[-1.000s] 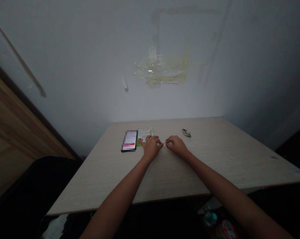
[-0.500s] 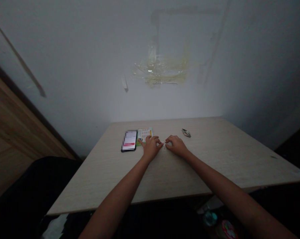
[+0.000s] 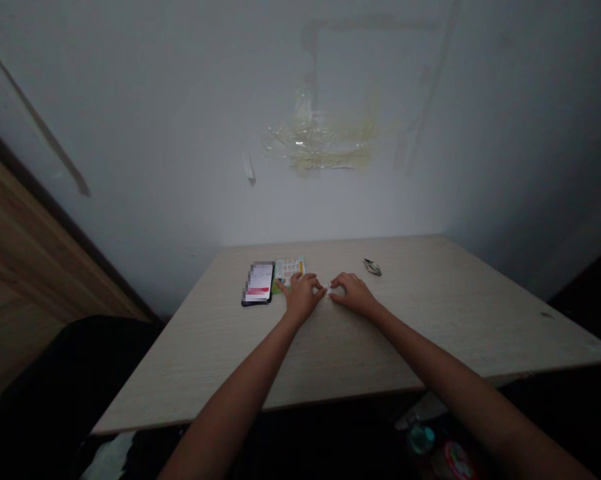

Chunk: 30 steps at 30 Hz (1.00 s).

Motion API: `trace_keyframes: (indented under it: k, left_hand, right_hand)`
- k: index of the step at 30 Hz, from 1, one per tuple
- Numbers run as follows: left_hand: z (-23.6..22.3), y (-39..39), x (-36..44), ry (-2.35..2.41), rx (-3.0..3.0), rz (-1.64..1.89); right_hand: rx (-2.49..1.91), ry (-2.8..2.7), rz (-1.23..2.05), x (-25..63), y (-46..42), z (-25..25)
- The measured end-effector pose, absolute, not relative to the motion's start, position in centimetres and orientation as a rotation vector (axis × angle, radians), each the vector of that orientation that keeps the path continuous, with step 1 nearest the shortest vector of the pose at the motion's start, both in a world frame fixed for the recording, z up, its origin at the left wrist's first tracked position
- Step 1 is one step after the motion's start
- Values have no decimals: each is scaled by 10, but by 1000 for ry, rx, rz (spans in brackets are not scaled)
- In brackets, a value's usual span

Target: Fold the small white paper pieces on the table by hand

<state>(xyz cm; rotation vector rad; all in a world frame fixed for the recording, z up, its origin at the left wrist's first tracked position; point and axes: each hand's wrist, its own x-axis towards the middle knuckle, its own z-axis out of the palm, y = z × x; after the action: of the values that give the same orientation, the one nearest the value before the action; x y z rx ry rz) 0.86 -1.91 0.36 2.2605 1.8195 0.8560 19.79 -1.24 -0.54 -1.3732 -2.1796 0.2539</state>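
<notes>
My left hand (image 3: 303, 295) rests over the table with its fingertips pinched at a tiny whitish piece (image 3: 328, 291), too small to name. From the other side, my right hand (image 3: 353, 293) meets the same piece with thumb and forefinger drawn together. Just left of my left hand lies a printed leaflet or packet (image 3: 289, 268), white and green, partly covered by the fingers. Beside it is a phone (image 3: 258, 283) with a lit, partly blurred screen. A small dark and pale folded item (image 3: 372, 267) sits beyond my right hand.
The pale wooden table (image 3: 340, 353) runs back to a grey wall (image 3: 180, 133) with peeling clear tape (image 3: 325, 143). At left are a wooden panel (image 3: 30, 247) and a dark rounded shape (image 3: 80, 367). Below the front edge, a bluish container (image 3: 421, 439) shows.
The view has shifted very slightly. Both hands stay almost in place, fingertips still close together at the small whitish piece.
</notes>
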Motion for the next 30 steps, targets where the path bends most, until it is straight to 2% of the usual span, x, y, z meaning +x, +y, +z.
trace_keyframes:
  k: [30]
  left_hand:
    - [8,-22,7,1819,2277,870]
  right_hand:
    - [-1266,-2127,296,204,-9,-9]
